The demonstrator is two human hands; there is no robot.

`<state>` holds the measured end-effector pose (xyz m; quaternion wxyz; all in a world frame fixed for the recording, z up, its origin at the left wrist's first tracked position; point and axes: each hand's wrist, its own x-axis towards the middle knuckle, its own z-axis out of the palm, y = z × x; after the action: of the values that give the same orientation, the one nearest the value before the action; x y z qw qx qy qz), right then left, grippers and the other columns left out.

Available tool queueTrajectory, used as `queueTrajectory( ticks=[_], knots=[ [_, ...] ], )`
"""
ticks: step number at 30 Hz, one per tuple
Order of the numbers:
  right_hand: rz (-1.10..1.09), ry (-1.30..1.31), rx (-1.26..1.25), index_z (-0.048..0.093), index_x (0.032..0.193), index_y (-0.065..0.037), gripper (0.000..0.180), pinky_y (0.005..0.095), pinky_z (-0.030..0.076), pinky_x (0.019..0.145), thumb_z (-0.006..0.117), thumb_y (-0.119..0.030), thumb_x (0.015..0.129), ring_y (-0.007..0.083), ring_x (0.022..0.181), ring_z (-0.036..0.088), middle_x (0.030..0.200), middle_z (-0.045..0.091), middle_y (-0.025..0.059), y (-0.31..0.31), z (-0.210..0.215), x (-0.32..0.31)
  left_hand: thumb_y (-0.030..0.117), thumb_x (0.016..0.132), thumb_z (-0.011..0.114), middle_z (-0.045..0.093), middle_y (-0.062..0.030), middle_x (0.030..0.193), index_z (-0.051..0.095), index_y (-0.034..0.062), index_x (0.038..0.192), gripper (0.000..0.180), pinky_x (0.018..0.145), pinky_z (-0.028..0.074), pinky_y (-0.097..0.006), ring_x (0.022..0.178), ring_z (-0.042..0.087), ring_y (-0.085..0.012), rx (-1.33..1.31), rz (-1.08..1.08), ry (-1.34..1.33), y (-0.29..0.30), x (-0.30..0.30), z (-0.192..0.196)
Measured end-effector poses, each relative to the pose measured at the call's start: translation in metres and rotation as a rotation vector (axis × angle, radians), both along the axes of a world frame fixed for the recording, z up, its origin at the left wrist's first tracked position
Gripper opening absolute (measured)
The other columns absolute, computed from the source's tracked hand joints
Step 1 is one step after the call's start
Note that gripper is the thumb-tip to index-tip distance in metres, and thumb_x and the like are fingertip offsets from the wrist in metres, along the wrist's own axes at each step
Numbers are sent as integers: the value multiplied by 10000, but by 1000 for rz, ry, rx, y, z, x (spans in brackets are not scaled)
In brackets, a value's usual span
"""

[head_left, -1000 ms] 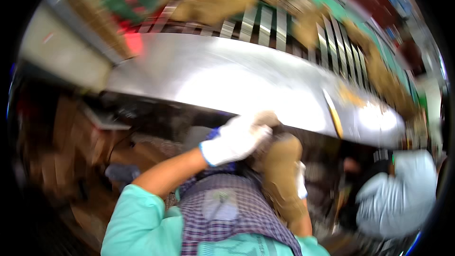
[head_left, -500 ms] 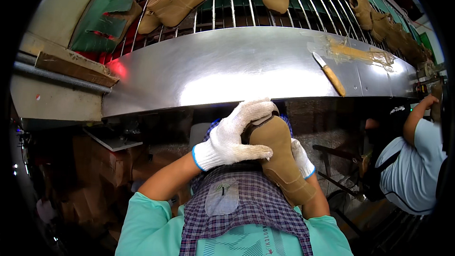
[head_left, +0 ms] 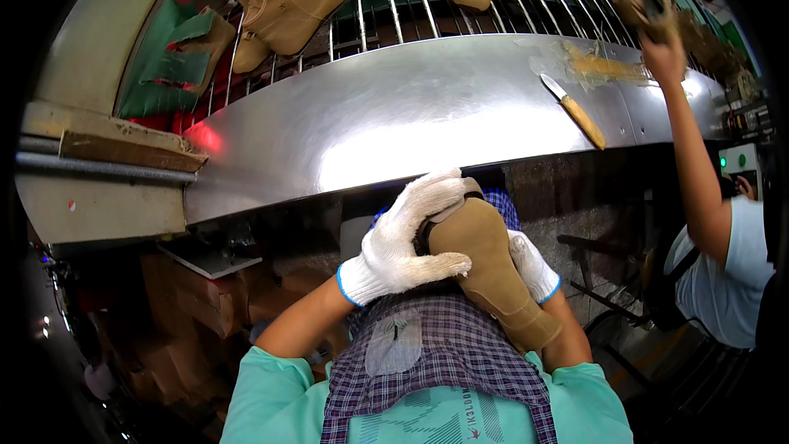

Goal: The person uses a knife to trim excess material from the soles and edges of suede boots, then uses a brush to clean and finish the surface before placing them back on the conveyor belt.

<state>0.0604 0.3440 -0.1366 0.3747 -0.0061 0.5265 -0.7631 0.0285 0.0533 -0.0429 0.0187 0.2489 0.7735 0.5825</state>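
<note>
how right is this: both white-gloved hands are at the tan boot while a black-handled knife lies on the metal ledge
Not quite: the head view shows the knife with a light brown handle, not black. It does lie on the metal ledge, and the left hand and right hand, both white-gloved, are at the tan boot.

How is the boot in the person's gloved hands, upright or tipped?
Tipped. The boot has its toe toward the metal counter and its shaft slanting back by the right forearm, with the left hand at the toe.
</note>
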Motion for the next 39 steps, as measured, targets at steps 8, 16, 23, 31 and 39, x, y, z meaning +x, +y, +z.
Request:
queueTrajectory(
  ticks=[8,16,23,31,39],
  knots=[
    [59,75,87,584,1481,68,968,370,536,1091,561,-777,1009,225,1282,662,1385,703,159,-6,13,-3,316,729,1024,463,-266,1650,513,-13,1556,1027,1239,418,-503,1526,475,-384,26,-14,-36,-10,9,-2],
    [139,150,147,572,1491,84,1074,392,539,1101,584,-841,945,256,1297,665,1400,696,193,-10,32,-6,280,738,1023,467,-277,1647,521,2,1544,990,1238,422,-502,1516,492,-392,65,-65,-105,-19,15,7],
    [51,227,165,558,1495,92,955,363,566,1048,572,-740,1028,232,1239,691,1361,715,173,-16,36,-3,395,839,935,538,-242,1608,628,32,1460,782,1091,576,-457,1338,666,-379,-192,-255,-197,-26,-21,50],
    [-240,35,-232,509,1537,-22,853,441,527,1124,427,-737,1080,286,1279,631,1464,626,138,-70,41,-28,425,889,802,719,-175,1412,638,84,1489,710,1102,561,-413,1258,718,-345,-365,-1,39,-29,-78,168],
    [17,863,247,545,1499,44,540,432,562,1095,601,-184,1013,310,1259,696,1357,700,208,-77,136,-123,390,821,879,609,-255,1489,350,8,1665,1067,1147,510,-420,1343,640,-346,-146,-135,-257,-73,-55,108]
  ],
)
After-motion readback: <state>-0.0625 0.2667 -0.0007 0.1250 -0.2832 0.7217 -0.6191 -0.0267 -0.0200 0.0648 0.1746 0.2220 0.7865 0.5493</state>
